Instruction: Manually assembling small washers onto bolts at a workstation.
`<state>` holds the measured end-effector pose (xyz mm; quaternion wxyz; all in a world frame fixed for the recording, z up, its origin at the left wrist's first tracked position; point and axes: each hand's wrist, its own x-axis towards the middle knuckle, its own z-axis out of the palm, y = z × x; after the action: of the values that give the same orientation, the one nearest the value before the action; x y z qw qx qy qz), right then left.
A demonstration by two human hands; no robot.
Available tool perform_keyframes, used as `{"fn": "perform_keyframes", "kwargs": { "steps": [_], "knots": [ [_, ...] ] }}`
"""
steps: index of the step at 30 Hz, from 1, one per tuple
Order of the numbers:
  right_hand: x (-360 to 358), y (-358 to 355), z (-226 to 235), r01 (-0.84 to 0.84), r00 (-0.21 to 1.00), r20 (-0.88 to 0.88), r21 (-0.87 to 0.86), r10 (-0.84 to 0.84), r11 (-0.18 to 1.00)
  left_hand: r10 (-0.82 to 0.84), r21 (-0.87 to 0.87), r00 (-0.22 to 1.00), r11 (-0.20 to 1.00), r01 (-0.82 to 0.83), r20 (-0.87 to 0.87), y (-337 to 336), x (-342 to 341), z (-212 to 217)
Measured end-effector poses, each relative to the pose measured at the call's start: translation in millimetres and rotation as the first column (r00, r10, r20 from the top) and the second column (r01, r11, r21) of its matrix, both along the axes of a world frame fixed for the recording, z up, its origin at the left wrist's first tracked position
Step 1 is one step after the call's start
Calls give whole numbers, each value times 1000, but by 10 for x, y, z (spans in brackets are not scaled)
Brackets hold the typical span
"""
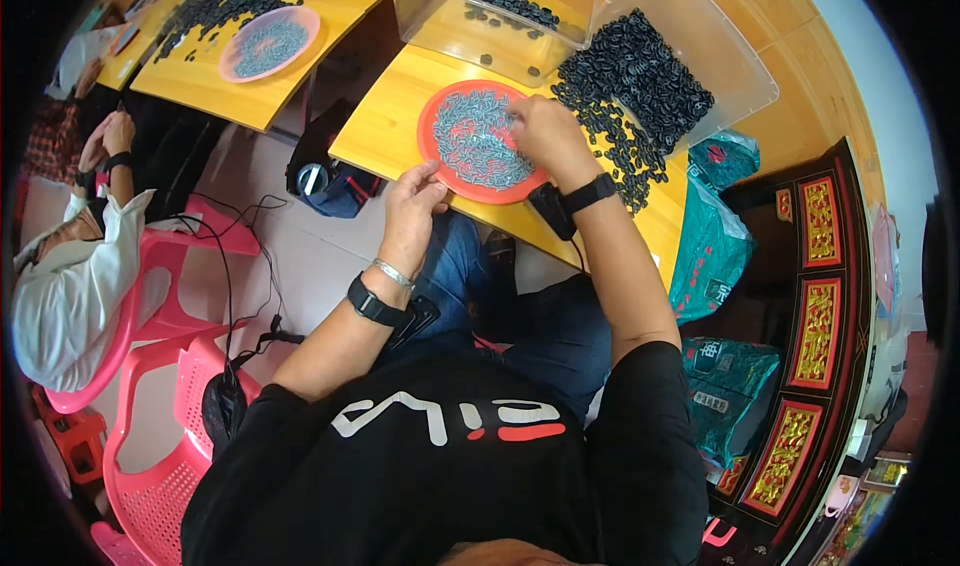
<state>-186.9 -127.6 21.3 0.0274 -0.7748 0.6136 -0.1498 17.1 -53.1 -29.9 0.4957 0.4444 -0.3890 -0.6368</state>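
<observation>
In front of me a round red plate [427,138] sits on the yellow table [385,121], heaped with small silver screw-like metal pieces [475,151]. My right hand [552,138] is over the plate's right side, its fingers bent together down at the metal pieces; whatever they pinch is hidden. Just off the plate's lower left rim is my left hand [413,206], thumb and fingers closed together, with anything between them too small to make out. Small black oval parts [615,146] lie scattered on the table right of my right hand.
A tipped clear bin [745,71] spills black parts at the right; another clear bin [425,21] stands behind the plate. Green bags [710,246] are beside the table. At left, a person [75,276] sits by another table with a pink plate [312,31]. Pink chair [150,476] nearby.
</observation>
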Motion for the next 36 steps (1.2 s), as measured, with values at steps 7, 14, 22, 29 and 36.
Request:
{"fn": "perform_keyframes", "kwargs": {
  "steps": [7,14,22,29,36],
  "knots": [
    [-99,-67,127,85,996,-27,202,-82,976,-32,48,997,998,35,-63,-28,14,-50],
    [-47,91,-70,51,998,-53,170,-42,984,-45,27,997,999,47,-55,-5,-3,-4],
    [-237,-59,83,177,984,-52,220,-170,959,-25,57,998,998,28,-61,-6,20,21],
    [-184,-66,-25,35,999,16,186,-38,982,-44,60,998,997,47,-55,-17,12,-12],
    [-486,-100,124,258,965,-76,104,-251,960,-7,46,1000,999,7,12,5,41,29]
  ]
}}
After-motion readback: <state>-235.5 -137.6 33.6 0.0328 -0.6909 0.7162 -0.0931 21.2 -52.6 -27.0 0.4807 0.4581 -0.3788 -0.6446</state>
